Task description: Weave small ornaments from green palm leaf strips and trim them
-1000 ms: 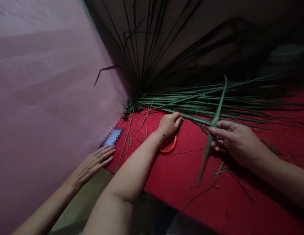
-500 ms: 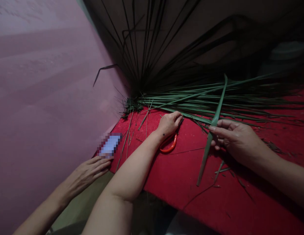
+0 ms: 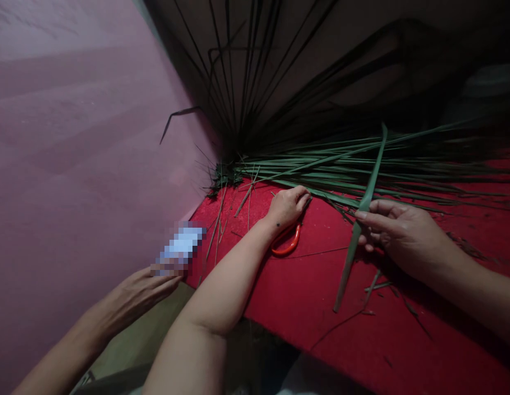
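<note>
A smooth pinkish-purple wall (image 3: 74, 181) catches dim light on the left; a shadowy brownish wall (image 3: 357, 24) stands behind the bright red, angular-edged surface (image 3: 288, 296).

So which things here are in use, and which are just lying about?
In use:
- Green leaf strip, in the right hand
- Orange-handled tool, partly hidden by the curled left hand holding it
- Long green leaves, probably

Lying about:
- Leaf scraps
- Thin dry stalks
- Pixelated bright item, beside another person's hand
</note>
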The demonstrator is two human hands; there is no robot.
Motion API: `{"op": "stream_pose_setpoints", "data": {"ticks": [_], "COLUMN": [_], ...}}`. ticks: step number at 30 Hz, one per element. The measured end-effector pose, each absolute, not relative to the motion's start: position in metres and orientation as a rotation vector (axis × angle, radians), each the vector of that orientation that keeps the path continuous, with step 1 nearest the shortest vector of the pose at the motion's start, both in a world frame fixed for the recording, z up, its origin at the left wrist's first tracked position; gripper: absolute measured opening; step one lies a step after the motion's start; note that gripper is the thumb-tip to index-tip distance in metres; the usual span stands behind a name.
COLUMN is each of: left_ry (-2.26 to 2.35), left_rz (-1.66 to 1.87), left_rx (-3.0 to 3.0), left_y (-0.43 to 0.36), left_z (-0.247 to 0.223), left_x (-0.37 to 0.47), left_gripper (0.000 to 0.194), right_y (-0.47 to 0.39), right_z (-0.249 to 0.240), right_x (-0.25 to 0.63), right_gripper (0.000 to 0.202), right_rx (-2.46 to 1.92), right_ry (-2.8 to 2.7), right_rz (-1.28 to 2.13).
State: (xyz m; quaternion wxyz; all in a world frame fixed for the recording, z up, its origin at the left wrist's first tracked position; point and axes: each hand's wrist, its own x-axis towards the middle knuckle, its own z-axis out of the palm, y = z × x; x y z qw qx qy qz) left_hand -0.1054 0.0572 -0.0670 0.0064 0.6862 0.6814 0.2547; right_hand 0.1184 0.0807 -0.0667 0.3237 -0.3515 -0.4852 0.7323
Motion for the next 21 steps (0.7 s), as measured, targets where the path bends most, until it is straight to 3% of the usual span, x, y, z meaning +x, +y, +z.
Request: {"op": "stream_pose_setpoints", "data": {"ticks": [21], "left_ry": [2.148], "left_rz": [0.745], "left_rx": [2.143], "left_y": [0.0545], "left_z": [-0.0618], "left_x": [-0.1024], "left_gripper": [0.019], "right_y": [0.0820], "right_z": [-0.0710], "right_x": [0.1170], "right_gripper": [0.023], "right_rx": [-0.940], "right_ry": [-1.267], "right_rz": [1.914]}}
